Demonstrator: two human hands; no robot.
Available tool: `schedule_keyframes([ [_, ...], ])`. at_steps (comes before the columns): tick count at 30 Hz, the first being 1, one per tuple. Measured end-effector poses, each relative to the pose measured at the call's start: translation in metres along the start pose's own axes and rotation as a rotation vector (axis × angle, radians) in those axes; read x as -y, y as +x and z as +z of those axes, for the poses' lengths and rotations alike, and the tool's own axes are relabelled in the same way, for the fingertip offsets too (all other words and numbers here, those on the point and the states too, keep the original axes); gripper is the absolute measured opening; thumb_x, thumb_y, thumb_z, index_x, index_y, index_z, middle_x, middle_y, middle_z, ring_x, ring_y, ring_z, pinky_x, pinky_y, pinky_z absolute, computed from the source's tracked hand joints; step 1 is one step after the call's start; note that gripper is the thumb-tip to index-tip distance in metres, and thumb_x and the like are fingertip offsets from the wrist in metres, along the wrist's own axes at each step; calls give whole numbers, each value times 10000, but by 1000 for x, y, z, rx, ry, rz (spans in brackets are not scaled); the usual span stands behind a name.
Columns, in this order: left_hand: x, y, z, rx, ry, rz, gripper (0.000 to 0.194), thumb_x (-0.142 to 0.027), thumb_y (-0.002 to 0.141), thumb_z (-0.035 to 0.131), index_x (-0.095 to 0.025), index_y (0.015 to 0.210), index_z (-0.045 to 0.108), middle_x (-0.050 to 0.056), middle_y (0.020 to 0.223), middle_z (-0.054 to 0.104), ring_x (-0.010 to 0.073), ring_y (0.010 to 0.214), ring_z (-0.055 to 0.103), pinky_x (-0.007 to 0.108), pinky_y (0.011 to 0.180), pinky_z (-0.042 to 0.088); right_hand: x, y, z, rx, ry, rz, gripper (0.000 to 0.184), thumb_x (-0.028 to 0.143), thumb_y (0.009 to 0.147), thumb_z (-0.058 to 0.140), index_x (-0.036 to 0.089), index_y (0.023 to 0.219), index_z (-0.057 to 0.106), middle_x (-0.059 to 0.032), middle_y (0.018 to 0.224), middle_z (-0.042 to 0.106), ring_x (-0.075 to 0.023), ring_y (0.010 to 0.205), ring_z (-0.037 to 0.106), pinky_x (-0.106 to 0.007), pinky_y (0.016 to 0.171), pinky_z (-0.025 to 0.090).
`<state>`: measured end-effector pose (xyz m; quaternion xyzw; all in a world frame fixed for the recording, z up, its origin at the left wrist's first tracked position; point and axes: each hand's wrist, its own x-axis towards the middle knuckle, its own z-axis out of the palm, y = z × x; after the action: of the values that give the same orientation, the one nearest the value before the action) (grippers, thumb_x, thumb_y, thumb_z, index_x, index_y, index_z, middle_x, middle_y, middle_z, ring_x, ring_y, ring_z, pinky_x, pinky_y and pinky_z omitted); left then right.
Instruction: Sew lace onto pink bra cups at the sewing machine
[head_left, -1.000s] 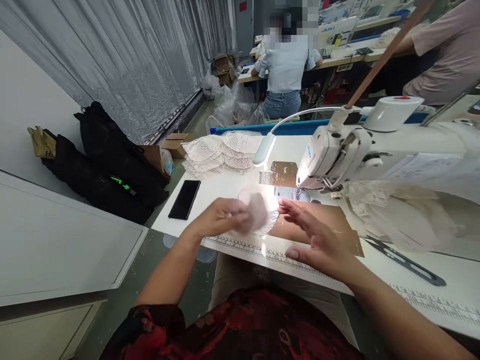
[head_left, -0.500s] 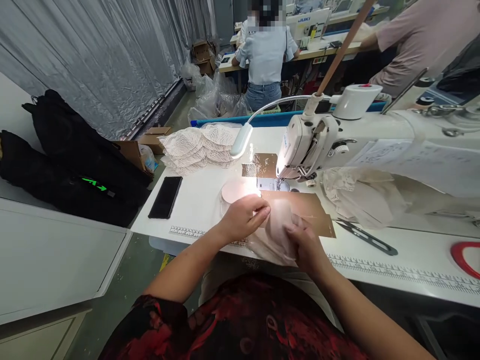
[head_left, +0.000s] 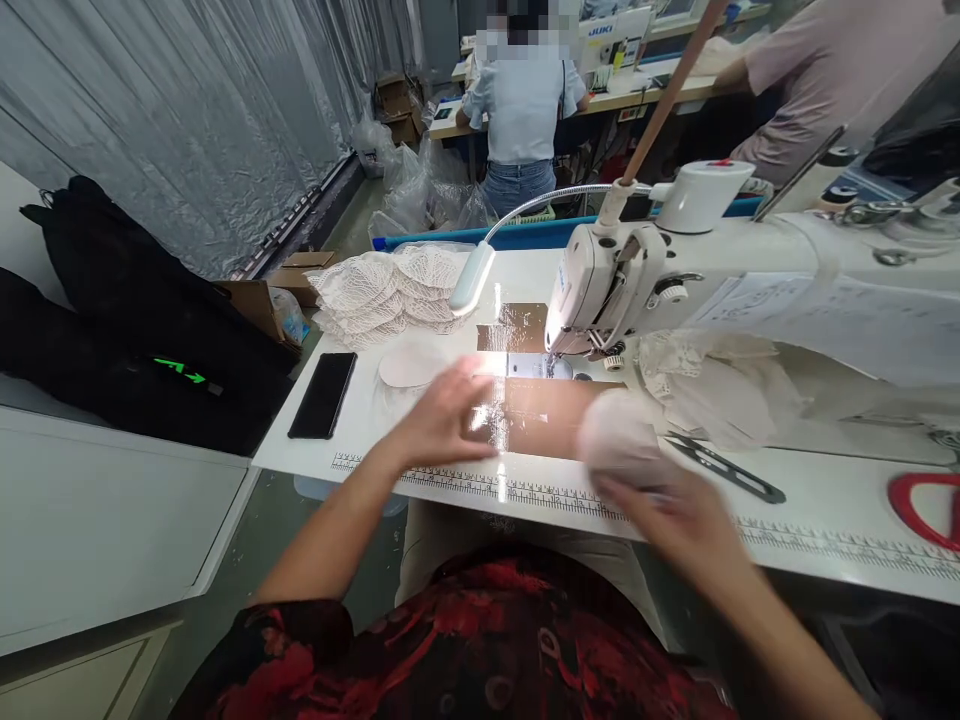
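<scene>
My right hand [head_left: 667,495] grips a pale pink, rounded fabric piece [head_left: 619,430], like a bra cup, above the right part of the brown sheet; both are blurred by motion. My left hand [head_left: 446,415] is over the left end of that brown sheet [head_left: 547,420], thumb and fingers apart, with nothing seen in it. Another pale pink cup-like piece [head_left: 409,366] lies on the table just left of my left hand. Beyond the brown sheet is the needle area of a white sewing machine [head_left: 581,290].
White lace pieces [head_left: 390,290] are stacked at the back left, near a lamp [head_left: 472,280]. A black phone [head_left: 322,395] lies at the left. Thread snips [head_left: 727,468], red-handled scissors [head_left: 922,505] and sheer fabric [head_left: 712,390] lie to the right. Two people sit beyond.
My hands have moved apart: the right one carried the pale pink piece to the right, and the left one went left and opened. The other pink piece now lies farther left.
</scene>
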<state>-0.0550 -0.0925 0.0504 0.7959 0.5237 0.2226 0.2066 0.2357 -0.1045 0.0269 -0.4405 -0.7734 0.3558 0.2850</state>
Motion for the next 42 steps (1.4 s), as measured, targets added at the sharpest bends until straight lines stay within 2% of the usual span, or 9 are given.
schedule_keyframes([
  [3,-35,0,12,246,-286,226,698,-337,737,700,-241,1372,427,99,1328,541,256,1187,538,366,989,437,23,15,20,129,182,-80,106,316,820,588,221,805,633,-23,756,683,-194,655,626,-300,585,502],
  [8,-25,-20,20,-127,-248,-255,225,-290,829,571,-172,988,678,59,902,688,191,790,620,291,716,478,32,16,1,-297,196,-73,123,276,749,649,247,731,531,-30,788,619,-196,732,594,-292,616,460],
  [10,-20,-29,23,-90,-430,-312,275,-377,867,529,-157,897,692,52,793,666,171,711,595,266,636,459,25,18,-2,-372,142,34,114,302,763,646,244,761,547,-38,813,610,-197,748,575,-301,639,454],
  [14,-39,-33,34,202,-995,-72,485,-480,857,544,-228,1270,564,99,1098,640,201,900,616,296,744,499,11,26,15,155,496,184,203,395,768,648,201,802,596,-22,727,599,-165,649,549,-275,570,441],
  [17,-50,-29,39,154,-1015,-10,735,-442,747,692,-301,1406,398,114,1391,450,210,974,578,300,760,507,11,27,29,439,870,304,246,391,707,714,186,787,604,13,654,587,-123,553,517,-242,512,418],
  [24,-27,-36,50,89,-1056,-303,359,-351,732,700,-149,1023,647,69,918,655,177,837,605,285,751,493,18,20,31,263,1003,395,329,336,613,808,204,819,588,18,701,635,-125,587,561,-230,533,459],
  [29,-29,-47,60,-100,-1239,-581,228,-348,726,687,-140,780,612,-13,658,580,90,586,539,217,581,466,10,21,33,-60,876,357,545,393,690,758,301,1171,519,29,753,625,-125,590,564,-231,535,469],
  [38,-56,-26,92,-672,-1257,-708,277,-440,876,474,-193,960,568,31,988,645,167,957,598,286,836,498,2,19,42,206,763,194,416,567,852,495,210,984,662,-57,865,658,-217,809,613,-320,699,504],
  [42,-65,-27,94,-636,-1307,-587,478,-571,865,470,-170,1107,564,74,1095,635,204,1043,584,308,872,486,12,21,42,175,575,94,189,409,795,648,221,807,666,-21,822,629,-187,782,581,-304,746,479],
])
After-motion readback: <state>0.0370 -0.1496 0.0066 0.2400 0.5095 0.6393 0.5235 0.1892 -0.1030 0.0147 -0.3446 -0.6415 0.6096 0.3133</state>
